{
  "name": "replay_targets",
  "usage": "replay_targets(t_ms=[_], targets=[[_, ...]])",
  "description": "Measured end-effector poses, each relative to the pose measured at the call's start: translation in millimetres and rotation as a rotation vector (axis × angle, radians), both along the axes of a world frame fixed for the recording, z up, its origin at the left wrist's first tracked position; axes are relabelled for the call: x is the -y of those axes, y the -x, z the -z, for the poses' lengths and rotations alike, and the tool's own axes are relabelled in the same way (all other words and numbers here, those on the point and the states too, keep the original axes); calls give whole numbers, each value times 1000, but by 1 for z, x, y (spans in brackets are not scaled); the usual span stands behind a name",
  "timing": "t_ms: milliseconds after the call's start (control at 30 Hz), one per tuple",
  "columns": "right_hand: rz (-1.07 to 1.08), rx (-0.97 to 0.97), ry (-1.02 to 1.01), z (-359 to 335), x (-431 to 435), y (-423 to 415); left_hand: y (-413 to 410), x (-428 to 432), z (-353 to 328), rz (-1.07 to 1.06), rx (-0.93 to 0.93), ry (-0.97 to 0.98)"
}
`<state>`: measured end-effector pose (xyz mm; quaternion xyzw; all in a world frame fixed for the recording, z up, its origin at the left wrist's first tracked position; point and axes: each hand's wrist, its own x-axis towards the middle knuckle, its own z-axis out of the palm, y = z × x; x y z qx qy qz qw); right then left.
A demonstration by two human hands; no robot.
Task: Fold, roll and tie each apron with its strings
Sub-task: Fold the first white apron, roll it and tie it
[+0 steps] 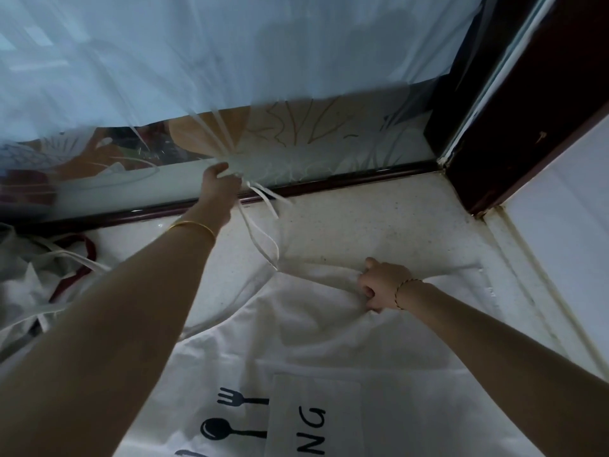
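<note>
A white apron with black fork, spoon and letter prints lies spread on a pale speckled counter. Its white strings run up from the apron's top edge. My left hand is raised near the window sill and grips the far ends of those strings, pulling them up off the counter. My right hand presses down on the apron's top edge with its fingers curled into the bunched fabric.
A heap of other aprons with white and dark red straps lies at the left. A dark wooden window frame and a sheer curtain bound the far side. A dark post stands at the right corner.
</note>
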<state>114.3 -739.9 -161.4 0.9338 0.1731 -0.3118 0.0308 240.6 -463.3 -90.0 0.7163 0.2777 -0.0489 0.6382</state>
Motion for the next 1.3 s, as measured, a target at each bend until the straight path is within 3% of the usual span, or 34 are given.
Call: replay_targets(t_ms=[100, 200, 267, 367, 467, 533, 667, 800, 1000, 1100, 1300], targets=[[50, 117, 17, -8, 6, 0, 12, -13, 11, 202, -205, -351], [99, 162, 66, -15, 13, 2, 40, -12, 28, 252, -403, -743], [134, 124, 99, -15, 18, 2, 64, -3, 37, 336, -325, -964], [145, -3, 130, -16, 24, 2, 92, 6, 46, 542, -61, -1282], [132, -94, 106, -18, 28, 1, 102, 8, 50, 676, 92, -1490], [149, -138, 83, -19, 32, -1, 107, 8, 55, 808, 109, -1509], [205, -39, 39, -9, 38, -3, 108, 3, 69, 983, -86, -1440], [187, 152, 64, 6, 38, -1, 110, 7, 75, 920, -33, -1380], [284, 313, 25, 15, 38, 4, 112, 15, 81, 758, -66, -1465], [264, 352, 30, 17, 41, 4, 115, 18, 83, 737, -203, -1285], [233, 219, 63, 7, 35, -7, 117, 14, 89, 673, -335, -1026]])
